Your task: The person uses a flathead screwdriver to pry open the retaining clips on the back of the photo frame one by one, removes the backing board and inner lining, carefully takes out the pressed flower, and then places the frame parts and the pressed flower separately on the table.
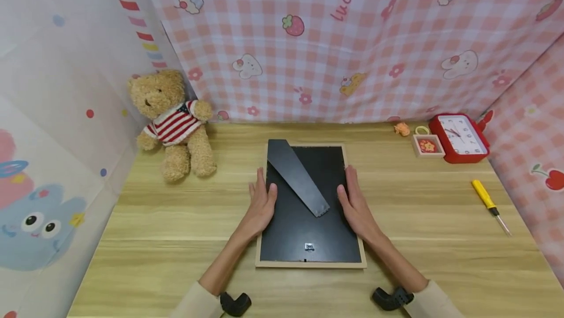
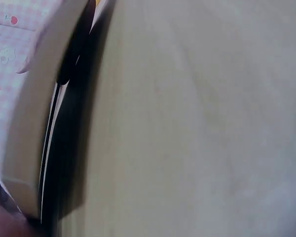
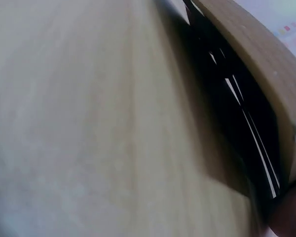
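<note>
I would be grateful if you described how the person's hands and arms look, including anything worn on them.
The left hand and right hand are bare, with no gloves or rings visible. The left sleeve and right sleeve are plain pale cream. Beside each cuff sits a small, angular black device; no cables show.

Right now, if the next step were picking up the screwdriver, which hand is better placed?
Probably the right hand. The screwdriver lies on that side of the frame, while the left hand would have to reach across. Both hold the frame's edges, so the right would need to let go first.
</note>
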The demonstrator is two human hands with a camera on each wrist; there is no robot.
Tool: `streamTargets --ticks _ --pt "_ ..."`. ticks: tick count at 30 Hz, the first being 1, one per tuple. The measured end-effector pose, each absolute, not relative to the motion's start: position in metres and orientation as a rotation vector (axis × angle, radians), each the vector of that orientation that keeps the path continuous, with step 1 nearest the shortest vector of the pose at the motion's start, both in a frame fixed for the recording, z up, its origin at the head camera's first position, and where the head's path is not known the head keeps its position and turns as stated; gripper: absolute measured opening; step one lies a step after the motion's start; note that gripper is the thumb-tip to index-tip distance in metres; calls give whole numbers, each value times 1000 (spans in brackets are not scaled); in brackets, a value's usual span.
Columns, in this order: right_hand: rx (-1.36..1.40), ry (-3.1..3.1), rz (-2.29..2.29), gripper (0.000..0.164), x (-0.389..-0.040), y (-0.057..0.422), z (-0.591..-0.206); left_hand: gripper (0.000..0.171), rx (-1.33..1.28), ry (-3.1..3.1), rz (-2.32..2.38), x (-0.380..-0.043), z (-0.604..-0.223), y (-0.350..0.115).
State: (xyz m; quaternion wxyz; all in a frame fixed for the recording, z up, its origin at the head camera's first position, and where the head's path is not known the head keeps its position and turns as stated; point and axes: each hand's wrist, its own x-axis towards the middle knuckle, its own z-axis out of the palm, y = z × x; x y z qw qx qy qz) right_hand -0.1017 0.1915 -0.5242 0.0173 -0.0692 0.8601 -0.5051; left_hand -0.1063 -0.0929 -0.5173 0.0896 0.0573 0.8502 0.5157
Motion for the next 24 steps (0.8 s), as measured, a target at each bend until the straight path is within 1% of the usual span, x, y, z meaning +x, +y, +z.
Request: streamTargets --ticks 8,11,18,24 --pt "-242 2749 -1463 74 -103 190 -524 89 148 2550 1555 -105 -518 -89" --pt "-249 2773 -1433 72 -103 189 -525 88 140 2552 1559 -104 -517 -88" --pt "-223 2812 -1410 71 -104 186 -526 79 111 2587 1502 -105 -518 -84" --pt "-191 2793 -1458 72 -104 188 -526 80 115 2585 1518 -106 -517 -84"
